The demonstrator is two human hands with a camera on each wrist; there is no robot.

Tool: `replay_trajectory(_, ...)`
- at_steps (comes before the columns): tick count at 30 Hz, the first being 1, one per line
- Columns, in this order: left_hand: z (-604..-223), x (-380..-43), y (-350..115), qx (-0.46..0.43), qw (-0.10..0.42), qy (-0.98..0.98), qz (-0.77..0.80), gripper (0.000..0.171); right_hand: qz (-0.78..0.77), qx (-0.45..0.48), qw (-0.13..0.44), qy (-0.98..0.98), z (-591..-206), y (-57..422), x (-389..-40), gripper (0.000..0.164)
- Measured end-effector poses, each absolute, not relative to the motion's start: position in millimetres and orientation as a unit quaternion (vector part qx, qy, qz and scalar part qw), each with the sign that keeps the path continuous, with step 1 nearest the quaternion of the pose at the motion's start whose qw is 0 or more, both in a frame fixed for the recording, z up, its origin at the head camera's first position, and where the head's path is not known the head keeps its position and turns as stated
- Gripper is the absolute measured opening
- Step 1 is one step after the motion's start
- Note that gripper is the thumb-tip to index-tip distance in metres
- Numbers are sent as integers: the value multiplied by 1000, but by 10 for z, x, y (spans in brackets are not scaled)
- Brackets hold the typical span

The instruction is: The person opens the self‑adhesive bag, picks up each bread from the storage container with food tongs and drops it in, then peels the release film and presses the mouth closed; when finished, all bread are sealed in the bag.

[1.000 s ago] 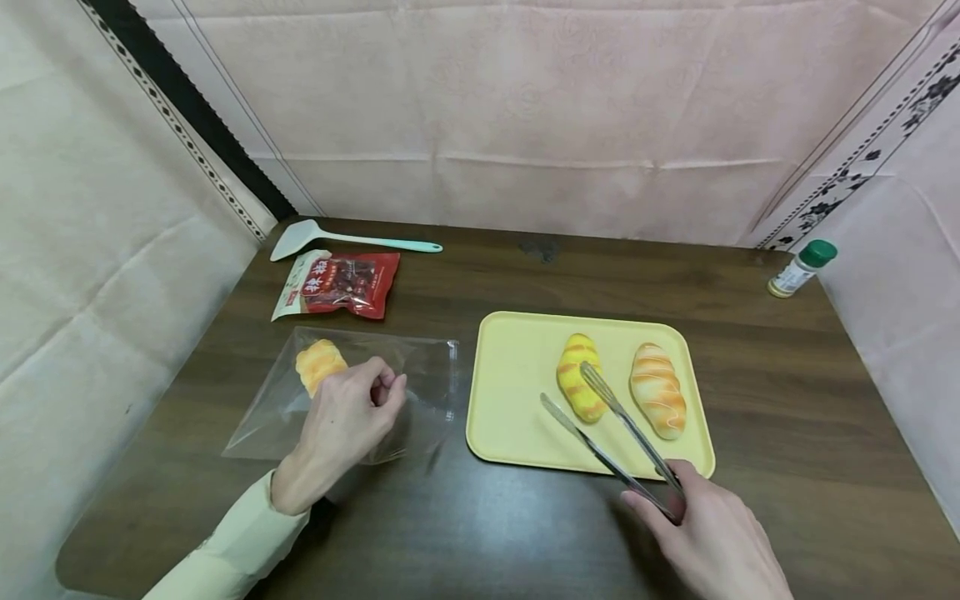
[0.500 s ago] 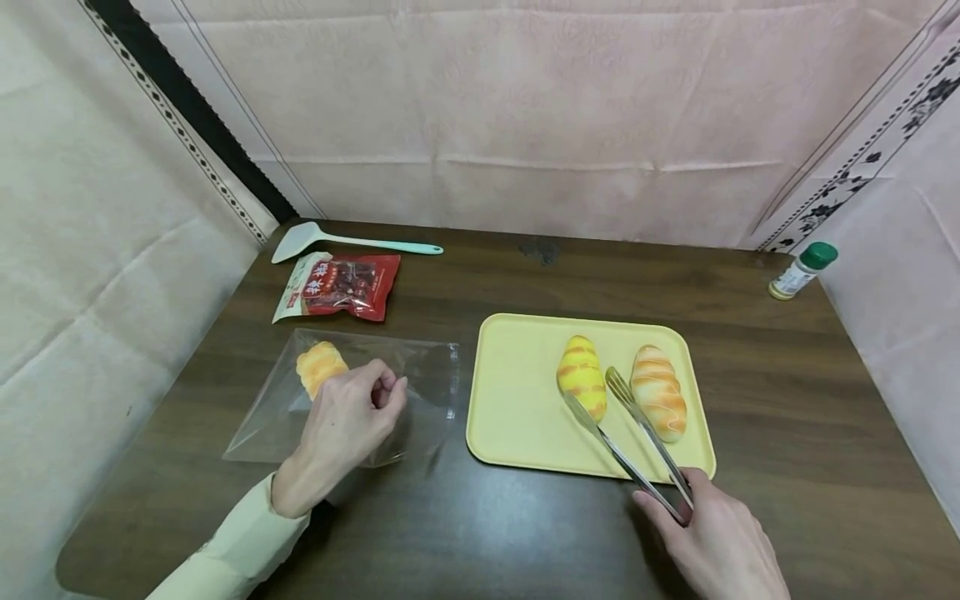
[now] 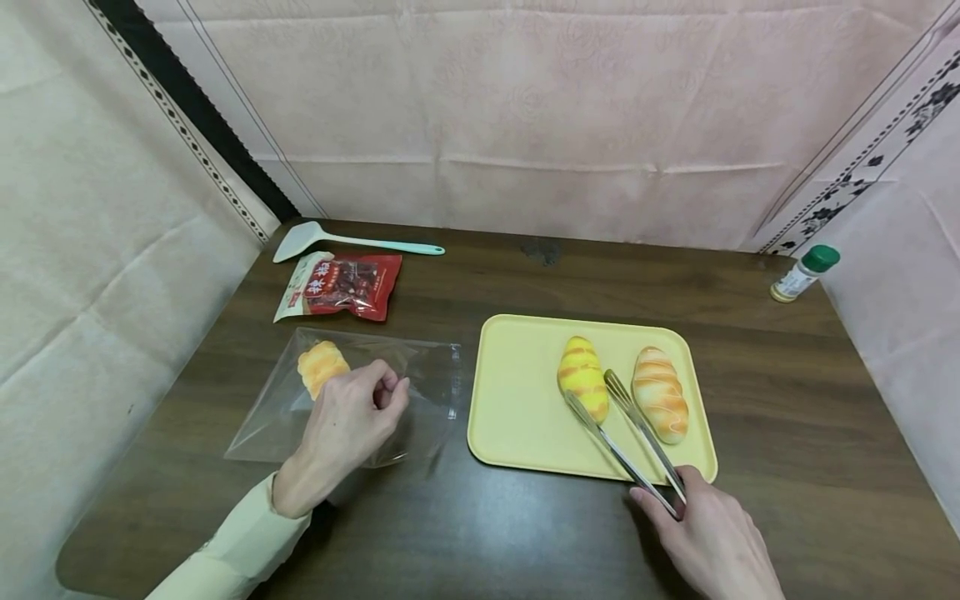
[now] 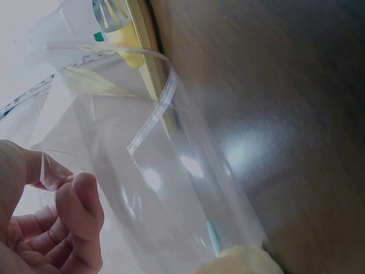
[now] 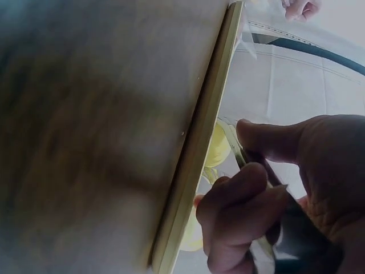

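Note:
My left hand [image 3: 347, 421] pinches the upper layer of a clear plastic bag [image 3: 430, 379] between thumb and forefinger. In the left wrist view the bag's mouth [image 4: 154, 114] gapes toward the tray. Inside the bag lies a small pale-orange bread roll [image 3: 320, 365]. My right hand [image 3: 712, 533] grips metal tongs [image 3: 646, 435], their arms spread over a pale yellow tray [image 3: 510, 433]. One tong tip lies at the lower left of a yellow striped bread roll [image 3: 582, 371]; the other is at its right side. A browner bread roll [image 3: 660, 396] lies right of the tongs.
Behind the bag lie a red snack packet [image 3: 348, 286] and a pale turquoise spatula [image 3: 375, 243]. A green-capped bottle [image 3: 806, 273] stands at the table's far right. Pale cloth [image 3: 525, 108] hangs around the back and sides of the wooden table.
The right hand has shifted the tongs slightly right. Their right tip left the top of the yellow bread for its right side; the left tip came to its lower left. The left hand stays still.

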State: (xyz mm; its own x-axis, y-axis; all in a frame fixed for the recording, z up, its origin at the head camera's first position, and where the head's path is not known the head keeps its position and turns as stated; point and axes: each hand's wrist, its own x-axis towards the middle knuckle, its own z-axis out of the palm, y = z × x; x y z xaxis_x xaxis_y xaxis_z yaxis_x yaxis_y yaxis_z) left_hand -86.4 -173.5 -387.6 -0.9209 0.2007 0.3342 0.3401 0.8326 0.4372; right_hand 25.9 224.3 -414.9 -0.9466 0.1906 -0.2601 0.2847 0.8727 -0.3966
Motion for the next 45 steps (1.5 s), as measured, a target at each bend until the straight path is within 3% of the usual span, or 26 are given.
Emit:
replay_trajectory(16,-3938,-714,-1792,-152,160,-943,-248,29,-203,61,76,974,-4301,2282,289,37)
replay_trajectory(25,-3966,-572,-1812,-142,163,-946,-241,29,-205,34,6,978,-4520,2290,413,31)
replay_trajectory(32,-3944,-573,-1796,-135,157,-949,-240,26,-205,35,0,978,-4449,2301,418,26)
replay_trajectory(38,-3925,-634,-1801,-158,186,-939,-244,25,-205,32,0,978,-4339,2284,377,25)
replay_trajectory(45,-3858,-795,-1731,-171,189,-932,-257,22,-208,-33,-70,975,-4130,2264,293,29)
